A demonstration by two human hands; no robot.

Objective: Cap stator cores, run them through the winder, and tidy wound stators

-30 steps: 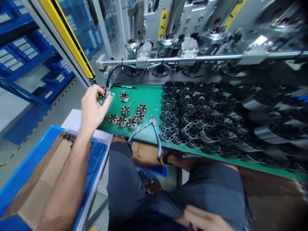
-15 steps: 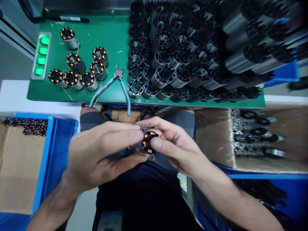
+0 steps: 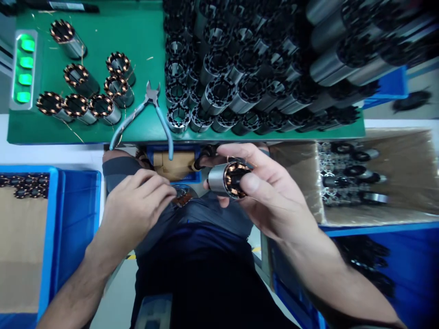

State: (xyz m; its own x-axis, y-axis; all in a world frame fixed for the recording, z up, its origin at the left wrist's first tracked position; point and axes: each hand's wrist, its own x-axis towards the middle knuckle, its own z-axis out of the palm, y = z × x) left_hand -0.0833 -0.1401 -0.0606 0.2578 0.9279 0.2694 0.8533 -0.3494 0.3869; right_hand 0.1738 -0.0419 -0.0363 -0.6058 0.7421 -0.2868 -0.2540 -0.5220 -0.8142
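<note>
My right hand (image 3: 274, 192) is wrapped round a copper-wound metal cylinder (image 3: 217, 179), its thumb on the wound end. A thin wire arches over that end. Apart from the cylinder, to its left, my left hand (image 3: 137, 205) has its fingers curled together. By its fingertips is a round, see-through thing with reddish-brown contents (image 3: 183, 195), above my lap; whether the fingers grip it is unclear. Cutting pliers (image 3: 152, 98) lie with handles spread on the green mat (image 3: 144, 41). Several wound cylinders (image 3: 76, 106) stand left of the pliers.
Stacked unwound cylinders (image 3: 219, 93) fill the mat's right part. A panel with green lights (image 3: 24, 68) lies at the left. A blue bin (image 3: 51, 228) with wound parts is at the left, a lined box (image 3: 377, 214) with metal parts at the right.
My left hand has let go of the cylinder and moved left, away from it. My right hand now holds the cylinder alone, slightly further right. The view has shifted, so the mat appears further left.
</note>
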